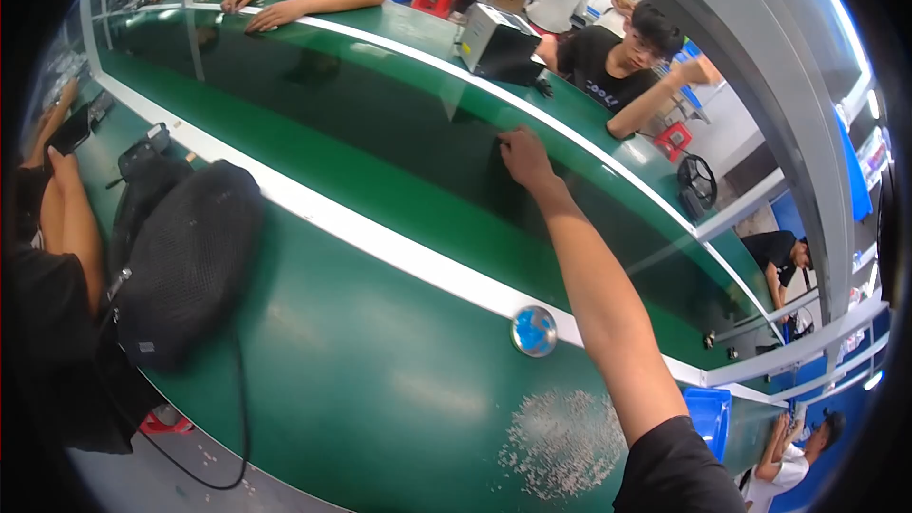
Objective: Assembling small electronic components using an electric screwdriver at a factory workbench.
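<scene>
My right arm stretches from the lower right across the work surface, and my right hand (526, 160) is over the dark green belt (380, 192) between the white rails. Its fingers are curled together, and whether a small thing is between them cannot be made out. Nearer to me, a round metal tin (534, 331) with something blue inside stands by the near rail, left of my forearm. Below it, a spread pile of tiny pale pieces (560, 442) lies on the green table (380, 389). My left hand is out of the picture.
A black mesh bag (190, 261) with a hanging strap rests at the left, beside a person holding a dark phone (71, 131). A blue bin (708, 418) is right of my sleeve. Across the belt sit several people, near a white box (496, 41) and a black fan (696, 182).
</scene>
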Tool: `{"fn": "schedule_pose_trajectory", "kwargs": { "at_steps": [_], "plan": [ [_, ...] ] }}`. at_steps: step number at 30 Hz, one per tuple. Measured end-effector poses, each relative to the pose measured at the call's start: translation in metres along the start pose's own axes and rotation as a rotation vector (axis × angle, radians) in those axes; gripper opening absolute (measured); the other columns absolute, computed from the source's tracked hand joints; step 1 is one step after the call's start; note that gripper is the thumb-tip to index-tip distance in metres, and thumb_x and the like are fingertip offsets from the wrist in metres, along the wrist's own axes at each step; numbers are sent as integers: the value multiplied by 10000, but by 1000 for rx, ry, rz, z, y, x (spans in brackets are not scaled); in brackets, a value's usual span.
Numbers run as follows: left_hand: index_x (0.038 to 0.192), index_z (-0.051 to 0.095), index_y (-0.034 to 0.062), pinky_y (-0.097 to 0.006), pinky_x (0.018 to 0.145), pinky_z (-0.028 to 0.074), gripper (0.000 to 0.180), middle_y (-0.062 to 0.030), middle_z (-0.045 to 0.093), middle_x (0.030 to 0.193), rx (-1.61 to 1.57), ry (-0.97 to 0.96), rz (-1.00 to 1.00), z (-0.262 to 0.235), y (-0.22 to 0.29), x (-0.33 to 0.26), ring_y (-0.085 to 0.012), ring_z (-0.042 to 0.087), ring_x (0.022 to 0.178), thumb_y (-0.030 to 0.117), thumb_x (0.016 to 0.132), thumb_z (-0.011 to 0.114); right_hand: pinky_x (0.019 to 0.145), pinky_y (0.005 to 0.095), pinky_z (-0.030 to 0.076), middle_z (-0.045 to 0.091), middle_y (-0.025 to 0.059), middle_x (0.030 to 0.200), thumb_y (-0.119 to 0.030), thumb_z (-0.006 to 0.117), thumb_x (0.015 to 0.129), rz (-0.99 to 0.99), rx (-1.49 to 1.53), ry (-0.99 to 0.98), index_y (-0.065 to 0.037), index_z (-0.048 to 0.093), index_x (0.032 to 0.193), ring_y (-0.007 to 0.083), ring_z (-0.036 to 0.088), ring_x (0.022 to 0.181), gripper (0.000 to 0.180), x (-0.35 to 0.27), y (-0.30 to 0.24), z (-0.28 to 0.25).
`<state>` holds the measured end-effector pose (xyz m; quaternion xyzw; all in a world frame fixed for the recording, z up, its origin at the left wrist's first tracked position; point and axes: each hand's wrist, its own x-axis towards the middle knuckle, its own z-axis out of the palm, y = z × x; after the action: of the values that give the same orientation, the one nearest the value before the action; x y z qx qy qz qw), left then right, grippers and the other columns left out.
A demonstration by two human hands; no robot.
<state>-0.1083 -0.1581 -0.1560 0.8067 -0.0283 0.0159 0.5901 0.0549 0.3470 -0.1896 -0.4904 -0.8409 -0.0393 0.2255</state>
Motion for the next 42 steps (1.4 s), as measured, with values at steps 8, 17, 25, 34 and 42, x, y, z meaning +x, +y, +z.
{"fn": "schedule_pose_trajectory", "kwargs": {
  "at_steps": [8, 17, 25, 34, 42],
  "plan": [
    [953, 644, -15, -314, 565, 465, 134, -125, 579, 720, 40, 1606, -172, -21, -8, -58, -262, 569, 597, -22, 898, 523, 872, 452, 479, 596, 220, 990, -126, 653, 842, 88, -142, 83, -17, 710, 997, 380, 592, 974, 198, 61, 41, 37],
    [970, 635, 1, -295, 568, 442, 112, -112, 536, 690, -93, 1610, -210, -7, -24, -55, -212, 533, 583, -1, 903, 546, 858, 432, 498, 658, 173, 922, -141, 718, 796, 68, -193, 125, -78, 752, 929, 354, 636, 939, 151, 125, 58, 59],
    [1135, 645, 81, -321, 692, 475, 248, -88, 579, 809, -323, 1446, -263, 5, -25, -64, -233, 564, 720, 44, 896, 590, 820, 385, 548, 712, 183, 905, -173, 799, 745, 275, -135, -195, -84, 766, 896, 319, 697, 877, 178, 161, 41, 44],
    [1067, 576, -78, -372, 589, 462, 172, -154, 541, 811, -171, 1505, -158, 18, -36, -56, -279, 557, 679, -69, 901, 534, 813, 401, 546, 709, 180, 835, -178, 784, 731, 174, -168, -135, -96, 771, 842, 339, 693, 828, 139, 168, 24, 56],
    [1069, 574, -77, -377, 586, 454, 185, -151, 533, 799, -231, 1463, -121, 22, -52, -60, -285, 552, 674, -83, 887, 539, 804, 402, 545, 709, 188, 856, -148, 773, 756, 231, -159, -156, -74, 766, 876, 336, 692, 835, 141, 167, 31, 56]
  ]
}}
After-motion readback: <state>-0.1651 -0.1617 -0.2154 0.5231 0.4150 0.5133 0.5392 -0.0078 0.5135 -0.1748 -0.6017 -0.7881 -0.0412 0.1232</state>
